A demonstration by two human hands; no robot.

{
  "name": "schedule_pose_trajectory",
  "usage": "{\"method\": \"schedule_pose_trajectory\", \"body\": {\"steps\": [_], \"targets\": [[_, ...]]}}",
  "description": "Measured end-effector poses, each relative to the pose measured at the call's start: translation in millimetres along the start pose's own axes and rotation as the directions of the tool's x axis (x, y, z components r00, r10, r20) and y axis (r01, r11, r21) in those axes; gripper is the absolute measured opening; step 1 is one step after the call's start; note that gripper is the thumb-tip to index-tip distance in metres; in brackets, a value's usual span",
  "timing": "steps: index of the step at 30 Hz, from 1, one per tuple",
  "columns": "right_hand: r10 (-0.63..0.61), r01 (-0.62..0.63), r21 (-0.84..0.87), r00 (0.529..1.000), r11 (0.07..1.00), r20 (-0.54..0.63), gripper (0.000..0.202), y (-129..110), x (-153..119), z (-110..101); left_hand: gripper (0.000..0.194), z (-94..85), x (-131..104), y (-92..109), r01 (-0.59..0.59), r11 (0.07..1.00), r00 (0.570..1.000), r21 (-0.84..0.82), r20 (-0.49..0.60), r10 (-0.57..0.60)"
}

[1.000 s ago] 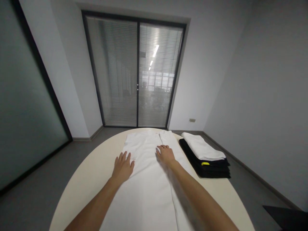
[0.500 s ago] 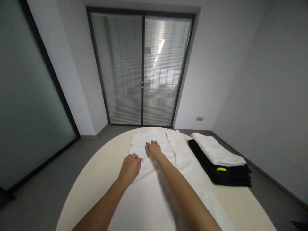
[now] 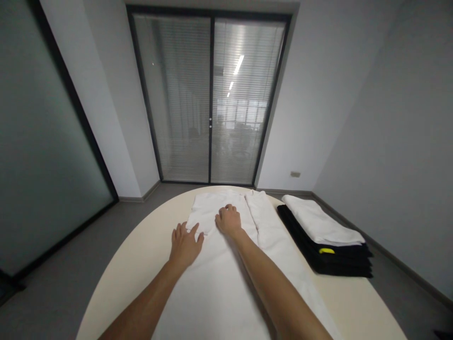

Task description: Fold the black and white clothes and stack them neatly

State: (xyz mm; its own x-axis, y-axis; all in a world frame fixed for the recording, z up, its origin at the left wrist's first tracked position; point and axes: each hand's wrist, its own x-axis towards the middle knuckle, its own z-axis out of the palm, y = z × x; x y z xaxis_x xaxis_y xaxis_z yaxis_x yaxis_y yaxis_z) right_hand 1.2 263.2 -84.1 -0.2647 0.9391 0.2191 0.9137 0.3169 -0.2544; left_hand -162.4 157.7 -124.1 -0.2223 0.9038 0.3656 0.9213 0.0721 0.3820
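A white garment [image 3: 226, 288] lies spread lengthwise over the round table, with a folded-over flap along its right side and a short edge crossing it near my hands. My left hand [image 3: 186, 248] lies at the garment's left edge, fingers spread and thumb apart, partly over the cloth and partly over the table. Farther in, my right hand [image 3: 229, 221] rests on the upper middle of the garment. Its fingers are bent downward and slightly apart, and the tips are partly hidden.
To the right, a stack of folded dark cloths [image 3: 339, 262] with a yellow patch [image 3: 326, 250] stands near the table [image 3: 130, 264] edge. A folded white cloth [image 3: 320, 219] tops it. Beyond the table are a glass door with blinds [image 3: 244, 141] and grey walls.
My left hand has let go of the pinched cloth, moved slightly left and spread its fingers. My right hand has shifted slightly right, and its fingers look more bent.
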Motion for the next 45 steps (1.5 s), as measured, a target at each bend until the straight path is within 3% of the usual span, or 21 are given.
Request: {"method": "schedule_pose_trajectory", "body": {"steps": [6,10,14,21,25,27,31,36,41,45], "targets": [[-0.195,0.196,0.003,0.973,0.981,0.126,0.035,9,-25,-18,0.039,6.6,20,-10,0.017,0.954,0.999,-0.299,-0.032,-0.028],[-0.238,0.238,0.017,0.960,0.971,0.149,0.039,20,-45,-26,0.037,5.0,32,-10,0.044,0.908,0.998,-0.417,-0.022,-0.059],[-0.258,0.251,0.060,0.949,0.966,0.181,0.051,33,-65,-26,0.035,-0.4,39,-10,0.155,0.858,0.987,-0.490,0.032,-0.160],[-0.236,0.221,0.158,0.968,0.963,0.083,0.055,42,-90,-18,0.036,-9.8,55,-11,0.452,0.760,0.891,-0.466,0.188,-0.414],[-0.257,0.249,0.197,0.966,0.948,0.017,0.050,45,-91,-21,0.029,-16.6,60,-3,0.519,0.726,0.854,-0.451,0.298,-0.426],[-0.275,0.273,0.224,0.961,0.936,-0.023,0.046,46,-90,-22,0.030,-20.5,61,5,0.503,0.722,0.864,-0.474,0.302,-0.403],[-0.269,0.283,0.304,0.959,0.910,-0.089,0.041,47,-87,-21,0.030,-25.9,64,28,0.387,0.743,0.922,-0.547,0.218,-0.319],[-0.162,0.201,0.473,0.979,0.858,-0.124,0.046,51,-82,-16,0.037,-19.6,70,68,0.226,0.775,0.973,-0.590,0.164,-0.159],[0.033,0.052,0.705,0.994,0.708,-0.106,0.053,62,-74,-14,0.030,-1.0,62,106,0.109,0.802,0.984,-0.587,0.181,-0.001],[0.126,-0.005,0.714,0.985,0.700,-0.116,0.051,67,-73,-21,0.028,13.3,45,126,0.058,0.841,0.973,-0.538,0.220,0.074]]}}
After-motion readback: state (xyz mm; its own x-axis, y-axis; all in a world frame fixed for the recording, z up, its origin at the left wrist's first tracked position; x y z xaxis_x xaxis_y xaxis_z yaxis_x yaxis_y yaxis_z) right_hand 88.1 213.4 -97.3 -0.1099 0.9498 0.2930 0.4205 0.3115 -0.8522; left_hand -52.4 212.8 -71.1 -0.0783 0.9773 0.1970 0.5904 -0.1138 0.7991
